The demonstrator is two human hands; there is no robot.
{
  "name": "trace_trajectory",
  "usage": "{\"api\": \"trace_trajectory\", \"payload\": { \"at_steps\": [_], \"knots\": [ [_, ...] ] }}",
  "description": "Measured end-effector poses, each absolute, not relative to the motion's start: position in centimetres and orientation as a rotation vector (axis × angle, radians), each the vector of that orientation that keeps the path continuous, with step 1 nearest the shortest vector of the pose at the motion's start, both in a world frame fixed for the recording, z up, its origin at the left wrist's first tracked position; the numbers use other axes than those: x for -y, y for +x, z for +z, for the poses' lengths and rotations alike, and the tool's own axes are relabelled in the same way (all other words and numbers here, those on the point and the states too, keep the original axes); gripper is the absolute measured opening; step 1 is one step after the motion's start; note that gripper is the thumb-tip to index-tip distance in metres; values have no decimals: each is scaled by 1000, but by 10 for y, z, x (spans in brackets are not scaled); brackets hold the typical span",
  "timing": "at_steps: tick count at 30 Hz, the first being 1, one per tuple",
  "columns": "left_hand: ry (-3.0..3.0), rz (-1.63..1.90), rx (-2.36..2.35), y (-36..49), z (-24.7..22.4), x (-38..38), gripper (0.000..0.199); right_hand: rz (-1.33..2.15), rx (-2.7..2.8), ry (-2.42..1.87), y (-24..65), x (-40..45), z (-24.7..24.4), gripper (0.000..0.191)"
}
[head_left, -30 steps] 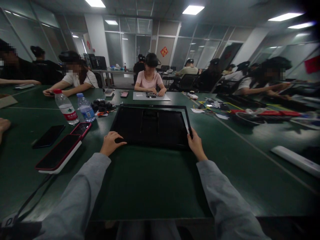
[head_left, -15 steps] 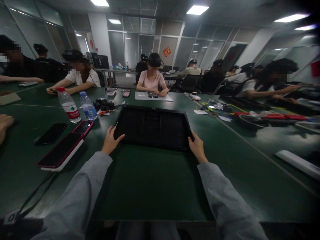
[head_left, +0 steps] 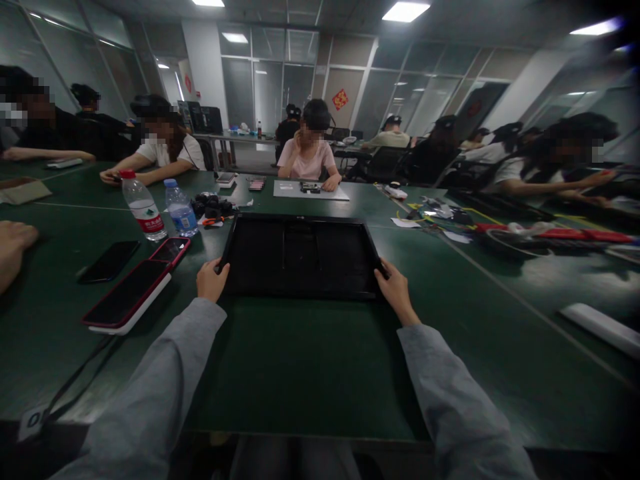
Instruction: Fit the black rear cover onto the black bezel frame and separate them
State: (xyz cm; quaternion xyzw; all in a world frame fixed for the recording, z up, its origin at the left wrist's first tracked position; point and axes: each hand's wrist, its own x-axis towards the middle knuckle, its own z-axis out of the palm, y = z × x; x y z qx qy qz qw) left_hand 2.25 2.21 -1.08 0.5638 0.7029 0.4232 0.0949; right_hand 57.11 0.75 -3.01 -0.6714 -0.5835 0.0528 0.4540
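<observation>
A shallow black rectangular casing (head_left: 345,260), which looks like a monitor's shell, lies before me on the green table. It has a raised rim and a lighter-lined rectangle near its middle. My left hand (head_left: 212,280) grips its left side, thumb over the rim. At the right edge, close to the near corner, my right hand (head_left: 395,287) holds the rim in the same way. Both sets of fingers are partly hidden under the casing's edges.
On my left are a red-capped bottle (head_left: 144,207), a blue-capped bottle (head_left: 181,210), a dark phone (head_left: 111,261) and a red-edged phone (head_left: 127,293) on a white block. Wires and parts (head_left: 435,213) lie to the right. Opposite, a person sits at a pale mat (head_left: 285,191).
My left hand has closed from a spread thumb onto the casing's left rim. The casing now sits squarer to me, its left side nearer. The person opposite has raised one hand toward the head.
</observation>
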Motion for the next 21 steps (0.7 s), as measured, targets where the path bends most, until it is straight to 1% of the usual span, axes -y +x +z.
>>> {"api": "trace_trajectory", "payload": {
  "at_steps": [8,14,21],
  "knots": [
    [1672,1190,-2129,25,-9,-22,41,228,1399,-1580,577,-14,-43,62],
    [1570,1201,-2045,21,-11,-24,42,154,1413,-1596,577,-14,-46,61],
    [1510,1250,-1984,13,-17,-32,43,227,1371,-1556,577,-15,-46,71]
  ]
}}
